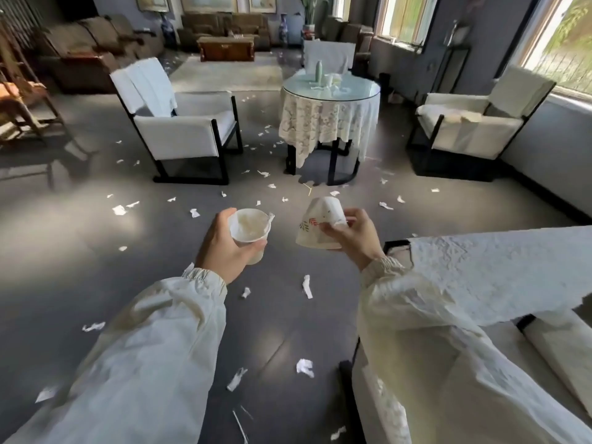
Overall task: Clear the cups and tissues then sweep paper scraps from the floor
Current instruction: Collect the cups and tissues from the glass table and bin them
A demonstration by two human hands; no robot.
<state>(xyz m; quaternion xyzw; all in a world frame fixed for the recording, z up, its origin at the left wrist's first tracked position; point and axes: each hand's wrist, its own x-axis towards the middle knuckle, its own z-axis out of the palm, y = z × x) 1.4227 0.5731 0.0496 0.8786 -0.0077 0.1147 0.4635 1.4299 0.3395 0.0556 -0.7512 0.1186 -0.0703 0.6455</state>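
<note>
Cup, perhaps tissue-filled, in left hand; patterned cup, right hand

White paper cup with red-green leaf print; cream lace tablecloth.

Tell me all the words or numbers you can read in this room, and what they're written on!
There are no words or numbers that can be read.
On the leaf-print cup: only red and green leaves, no writing.
On the plain cup: no print shows.
On the bottle on the round table: too far and small to tell.
On the framed pictures on the far wall: too blurred to read.
</note>
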